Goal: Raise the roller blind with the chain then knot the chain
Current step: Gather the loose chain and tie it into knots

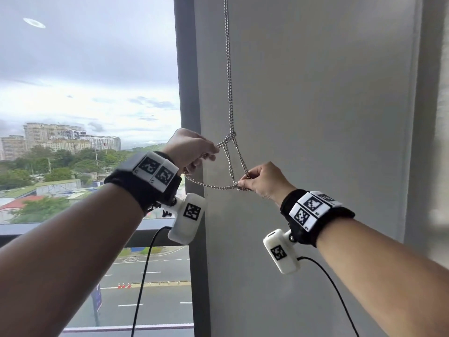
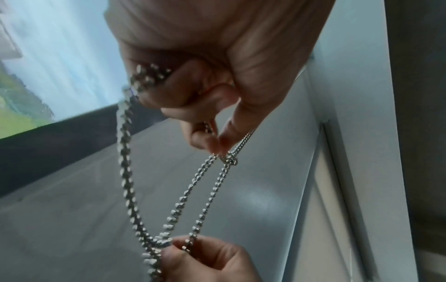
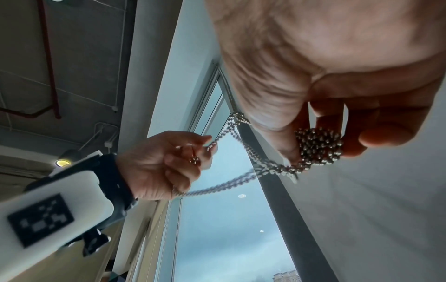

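Observation:
A metal ball chain (image 1: 228, 69) hangs down along the grey wall beside the window. Its strands cross in a small knot (image 1: 231, 136), seen close up as the knot (image 2: 230, 160) in the left wrist view. From there the chain spreads into a loop between my hands. My left hand (image 1: 213, 150) pinches one strand just left of the knot, and more chain runs through its curled fingers (image 2: 154, 89). My right hand (image 1: 244, 183), lower and to the right, grips a bunched length of chain (image 3: 318, 147). The blind itself is out of view.
A dark window frame post (image 1: 187, 93) stands just left of the chain, with uncovered glass (image 1: 85, 93) beyond it showing sky and buildings. The plain grey wall (image 1: 315, 117) fills the right side. Camera cables (image 1: 143, 276) hang from both wrists.

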A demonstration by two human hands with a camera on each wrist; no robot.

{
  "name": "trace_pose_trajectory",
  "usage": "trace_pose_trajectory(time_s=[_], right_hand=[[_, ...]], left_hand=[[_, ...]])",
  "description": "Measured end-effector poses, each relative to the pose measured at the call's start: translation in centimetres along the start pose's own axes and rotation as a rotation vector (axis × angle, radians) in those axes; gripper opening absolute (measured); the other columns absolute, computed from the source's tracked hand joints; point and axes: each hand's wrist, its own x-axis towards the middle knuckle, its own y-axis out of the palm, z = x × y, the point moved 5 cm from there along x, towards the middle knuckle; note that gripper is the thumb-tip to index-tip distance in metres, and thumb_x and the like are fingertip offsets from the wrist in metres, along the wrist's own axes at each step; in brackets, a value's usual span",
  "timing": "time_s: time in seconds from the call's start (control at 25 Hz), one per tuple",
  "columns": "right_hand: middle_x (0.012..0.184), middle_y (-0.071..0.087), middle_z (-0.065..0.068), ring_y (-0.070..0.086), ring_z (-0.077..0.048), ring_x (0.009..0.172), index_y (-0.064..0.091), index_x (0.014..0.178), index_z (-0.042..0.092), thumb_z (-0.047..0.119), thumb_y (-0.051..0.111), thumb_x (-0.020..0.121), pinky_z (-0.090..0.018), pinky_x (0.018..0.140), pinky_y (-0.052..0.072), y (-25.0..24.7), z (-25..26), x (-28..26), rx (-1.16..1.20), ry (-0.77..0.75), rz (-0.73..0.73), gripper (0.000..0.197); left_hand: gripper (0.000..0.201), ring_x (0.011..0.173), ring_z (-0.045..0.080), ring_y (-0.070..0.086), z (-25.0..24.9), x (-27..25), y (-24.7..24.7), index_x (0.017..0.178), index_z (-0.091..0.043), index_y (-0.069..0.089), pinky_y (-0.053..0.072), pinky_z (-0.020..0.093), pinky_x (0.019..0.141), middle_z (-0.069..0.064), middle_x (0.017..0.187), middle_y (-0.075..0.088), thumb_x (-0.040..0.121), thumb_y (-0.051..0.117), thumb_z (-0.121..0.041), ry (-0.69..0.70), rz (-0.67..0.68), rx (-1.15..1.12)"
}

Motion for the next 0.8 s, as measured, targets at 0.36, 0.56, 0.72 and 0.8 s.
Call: trace_pose_trajectory(time_s=[0.36, 0.56, 0.72, 0.8], right_hand=[[0.072, 0.07, -0.005, 0.053, -0.012, 0.058, 0.077, 0.077, 0.009, 0.025, 0.08, 0.074, -0.022, 0.052, 0.041, -0.2, -0.6, 0.1, -0.036, 0.052, -0.037, 0.017], [0.074, 0.071, -0.003, 0.061, -0.015, 0.066, 0.076, 0.081, 0.008, 0.022, 0.076, 0.077, -0.022, 0.061, 0.046, 0.1, 0.0, -0.8, -0.032, 0.033, -0.034, 0.015], [0.069, 0.066, -0.002, 0.057, -0.014, 0.064, 0.073, 0.075, 0.009, 0.02, 0.074, 0.077, -0.019, 0.054, 0.042, 0.4, 0.4, -1.7, -0.037, -0.014, -0.032, 0.012], [0.073, 0.07, -0.002, 0.058, -0.011, 0.065, 0.073, 0.078, 0.009, 0.025, 0.077, 0.077, -0.02, 0.058, 0.045, 0.5, 0.6, -2.1, -0.036, -0.027, -0.037, 0.016]], left_hand=[[0.017, 0.044, 0.016, 0.047, 3.5, 0.0, 1.7, 0.084, -0.005, 0.064, 0.037, 0.022, 0.044, 0.006, 0.061, 0.055, 0.088, 0.057, -0.02, -0.15, 0.107, -0.081], [0.006, 0.052, 0.018, 0.051, 5.5, -0.5, 4.3, 0.083, -0.01, 0.059, 0.044, 0.025, 0.053, 0.006, 0.064, 0.055, 0.081, 0.061, -0.015, -0.222, 0.265, -0.381], [0.009, 0.048, 0.018, 0.049, 7.5, -1.3, 6.9, 0.078, -0.007, 0.063, 0.047, 0.031, 0.061, 0.003, 0.055, 0.046, 0.078, 0.067, -0.014, -0.257, 0.343, -0.442], [0.008, 0.045, 0.019, 0.048, 7.8, -1.5, 7.8, 0.076, -0.003, 0.066, 0.05, 0.035, 0.066, 0.003, 0.051, 0.039, 0.077, 0.069, -0.01, -0.233, 0.343, -0.448]])
